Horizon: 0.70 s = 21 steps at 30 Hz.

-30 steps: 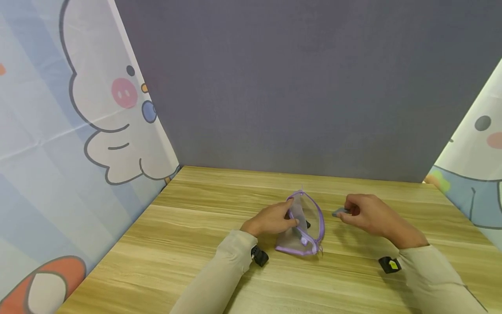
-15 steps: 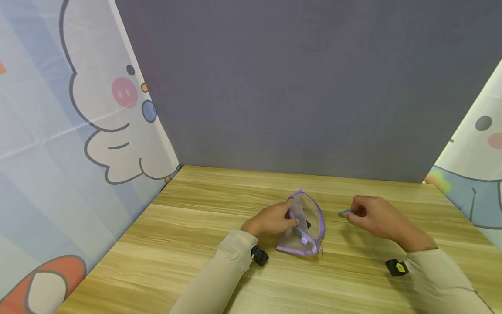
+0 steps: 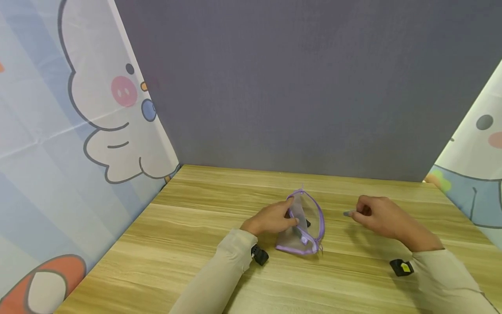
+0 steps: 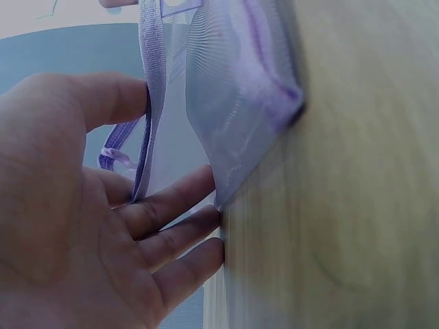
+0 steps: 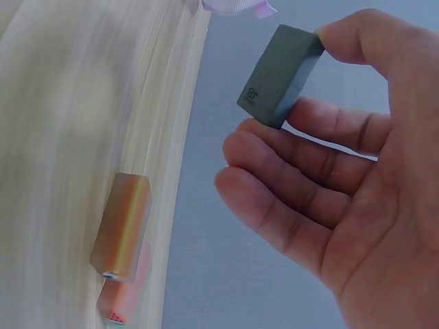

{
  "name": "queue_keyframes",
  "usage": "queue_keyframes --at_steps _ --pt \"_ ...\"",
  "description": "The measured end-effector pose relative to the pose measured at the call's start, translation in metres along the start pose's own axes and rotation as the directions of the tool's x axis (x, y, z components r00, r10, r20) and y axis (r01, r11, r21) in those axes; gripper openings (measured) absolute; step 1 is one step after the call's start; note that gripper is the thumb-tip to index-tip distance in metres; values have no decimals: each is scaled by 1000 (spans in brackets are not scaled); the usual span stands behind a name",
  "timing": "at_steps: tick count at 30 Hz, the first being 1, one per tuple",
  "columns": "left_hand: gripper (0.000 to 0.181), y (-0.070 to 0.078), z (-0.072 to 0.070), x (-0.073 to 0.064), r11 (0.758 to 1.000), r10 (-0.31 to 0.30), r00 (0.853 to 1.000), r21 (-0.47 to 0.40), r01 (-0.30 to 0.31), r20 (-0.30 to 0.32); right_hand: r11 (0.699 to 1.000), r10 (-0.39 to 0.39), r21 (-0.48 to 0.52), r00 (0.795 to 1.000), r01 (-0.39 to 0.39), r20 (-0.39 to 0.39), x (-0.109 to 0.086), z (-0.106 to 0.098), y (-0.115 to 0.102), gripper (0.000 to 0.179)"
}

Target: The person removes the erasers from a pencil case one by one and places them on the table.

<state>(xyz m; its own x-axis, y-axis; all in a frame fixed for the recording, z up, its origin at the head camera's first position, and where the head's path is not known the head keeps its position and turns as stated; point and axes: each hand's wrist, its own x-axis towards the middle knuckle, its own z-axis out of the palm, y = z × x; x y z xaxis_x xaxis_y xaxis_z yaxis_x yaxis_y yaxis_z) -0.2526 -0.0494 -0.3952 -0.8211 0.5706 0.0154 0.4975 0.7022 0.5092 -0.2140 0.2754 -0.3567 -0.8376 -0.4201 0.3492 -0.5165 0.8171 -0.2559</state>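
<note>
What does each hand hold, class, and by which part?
The left hand holds the mesh pouch by its purple rim; the right hand pinches the grey block, thumb at the end away from its printing.

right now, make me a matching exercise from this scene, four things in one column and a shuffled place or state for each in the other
Things
1. bag
2. green block
3. orange block
4. grey panel

Places and states
a. standing beyond the table
b. pinched by the right hand
c. open, held by the left hand
d. partly covering a pink block in the right wrist view

Pairs: 1-c, 2-b, 3-d, 4-a
</note>
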Motion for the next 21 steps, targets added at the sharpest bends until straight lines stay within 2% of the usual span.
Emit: queue_keyframes --at_steps 9,21 --pt "82 -1 -1 2 1000 13 1000 7 -13 -6 999 51 -11 998 -51 48 -1 -6 6 22" --pt "82 0 0 1 1000 -2 1000 9 2 -5 994 98 29 986 -103 133 -6 -10 8 28"
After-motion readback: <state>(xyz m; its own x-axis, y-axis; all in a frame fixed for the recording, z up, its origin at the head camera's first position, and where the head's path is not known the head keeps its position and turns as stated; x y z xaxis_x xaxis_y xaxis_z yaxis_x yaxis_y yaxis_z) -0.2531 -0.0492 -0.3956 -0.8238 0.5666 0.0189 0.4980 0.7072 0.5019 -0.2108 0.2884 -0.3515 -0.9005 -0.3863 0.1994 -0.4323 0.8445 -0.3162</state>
